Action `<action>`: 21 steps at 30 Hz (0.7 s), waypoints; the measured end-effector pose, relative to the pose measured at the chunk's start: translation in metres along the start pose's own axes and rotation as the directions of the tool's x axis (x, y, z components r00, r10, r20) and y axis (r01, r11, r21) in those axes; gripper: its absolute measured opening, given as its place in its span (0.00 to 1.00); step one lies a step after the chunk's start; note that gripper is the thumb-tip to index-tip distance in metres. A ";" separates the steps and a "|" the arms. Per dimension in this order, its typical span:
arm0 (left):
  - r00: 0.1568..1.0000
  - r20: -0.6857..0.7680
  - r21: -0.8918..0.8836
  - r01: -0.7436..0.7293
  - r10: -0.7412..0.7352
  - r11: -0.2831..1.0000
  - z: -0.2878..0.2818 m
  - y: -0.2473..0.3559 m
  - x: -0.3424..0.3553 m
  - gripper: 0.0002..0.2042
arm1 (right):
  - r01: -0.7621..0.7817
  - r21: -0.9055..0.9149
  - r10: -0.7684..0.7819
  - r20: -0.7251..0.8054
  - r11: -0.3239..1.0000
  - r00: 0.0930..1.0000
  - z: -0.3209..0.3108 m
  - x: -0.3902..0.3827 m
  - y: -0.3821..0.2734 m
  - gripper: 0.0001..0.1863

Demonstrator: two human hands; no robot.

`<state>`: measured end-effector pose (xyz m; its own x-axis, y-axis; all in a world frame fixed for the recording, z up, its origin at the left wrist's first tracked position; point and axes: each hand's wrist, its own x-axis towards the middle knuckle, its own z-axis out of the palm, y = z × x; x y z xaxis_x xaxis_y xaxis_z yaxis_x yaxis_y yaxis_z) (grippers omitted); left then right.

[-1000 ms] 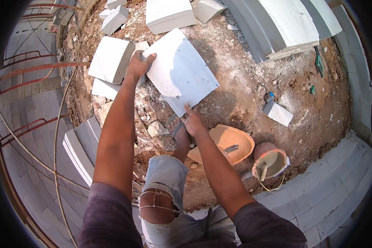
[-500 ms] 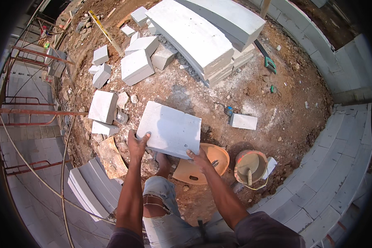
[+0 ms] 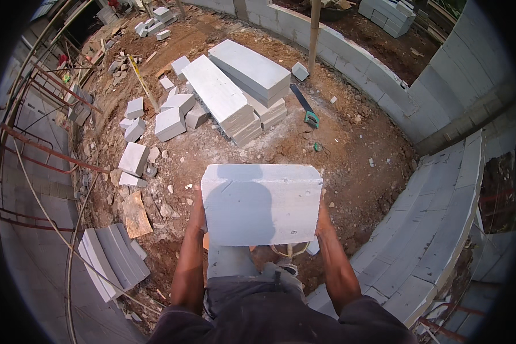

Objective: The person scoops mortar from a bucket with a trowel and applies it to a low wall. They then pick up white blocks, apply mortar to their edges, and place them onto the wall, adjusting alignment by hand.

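Observation:
A pale grey lightweight concrete block [image 3: 262, 205] is held up in front of my body, its broad face toward me and a shadow across it. My left hand [image 3: 198, 211] grips its left end, and my right hand [image 3: 323, 217] clasps the right end. Most of the fingers on both sides are hidden behind the block. Below its lower edge shows part of a bucket rim [image 3: 282, 252]. Only a sliver of the orange basin [image 3: 205, 241] peeks out beside my left forearm.
Ahead lies a stack of long blocks [image 3: 249, 70], with a green-handled saw [image 3: 311, 118] beside it. Cut blocks [image 3: 170, 124] and a yellow level [image 3: 137, 73] are to the left. A block wall [image 3: 407, 235] curves along my right; red scaffold bars [image 3: 51, 150] stand at left.
Both hands have lifted the block and squared it in front of me, from a tilted position. It now covers most of the basin and bucket. The view has tipped up toward the far wall.

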<state>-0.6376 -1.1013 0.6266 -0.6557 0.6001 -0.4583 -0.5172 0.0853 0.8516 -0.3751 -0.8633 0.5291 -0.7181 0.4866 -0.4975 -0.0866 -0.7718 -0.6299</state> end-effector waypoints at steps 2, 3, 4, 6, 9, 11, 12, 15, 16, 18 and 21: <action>0.986 0.163 0.132 -0.007 -0.015 0.991 0.042 -0.031 0.030 0.39 | 0.079 -0.014 -0.080 -0.076 0.997 0.994 -0.033 -0.006 -0.015 0.47; 0.984 0.173 0.106 -0.055 0.036 0.993 0.071 -0.034 0.049 0.38 | 0.168 -0.001 -0.167 -0.089 0.986 0.982 -0.040 -0.015 -0.036 0.46; 0.985 0.159 0.075 -0.079 0.066 0.994 0.093 -0.041 0.055 0.38 | 0.225 0.008 -0.223 -0.106 0.974 0.969 -0.047 -0.021 -0.053 0.45; 0.990 0.136 0.026 -0.029 0.025 0.999 0.124 -0.070 0.063 0.37 | 0.187 0.048 -0.177 -0.158 0.981 0.971 -0.087 -0.025 -0.081 0.43; 0.972 0.179 -0.104 0.175 -0.154 0.979 0.168 -0.103 0.122 0.37 | 0.206 -0.025 -0.206 -0.217 0.978 0.954 -0.128 -0.016 -0.122 0.45; 0.896 0.267 -0.247 0.419 -0.354 0.874 0.205 -0.117 0.167 0.36 | 0.165 -0.228 -0.210 -0.192 0.960 0.959 -0.151 -0.001 -0.162 0.48; 0.911 0.267 -0.254 0.382 -0.315 0.889 0.221 -0.123 0.181 0.36 | 0.110 -0.371 -0.181 -0.161 0.922 0.970 -0.161 0.002 -0.182 0.51; 0.939 0.307 -0.234 0.233 -0.156 0.944 0.272 -0.137 0.253 0.35 | 0.178 -0.408 -0.270 -0.180 0.896 0.946 -0.177 0.063 -0.222 0.50; 0.941 0.311 -0.182 0.199 -0.135 0.963 0.275 -0.146 0.285 0.35 | 0.128 -0.416 -0.216 -0.173 0.900 0.961 -0.182 0.101 -0.246 0.50; 0.972 0.224 -0.121 0.097 -0.068 0.988 0.271 -0.147 0.316 0.34 | -0.043 -0.384 -0.027 -0.175 0.922 0.984 -0.192 0.151 -0.261 0.50; 0.998 0.063 -0.068 -0.014 0.018 0.998 0.261 -0.102 0.381 0.34 | -0.143 -0.363 0.141 -0.030 0.921 0.989 -0.150 0.246 -0.306 0.54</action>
<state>-0.6914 -0.6739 0.4310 -0.6291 0.6501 -0.4261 -0.5445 0.0227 0.8385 -0.4219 -0.4457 0.5102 -0.7020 0.3847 -0.5994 0.2734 -0.6316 -0.7255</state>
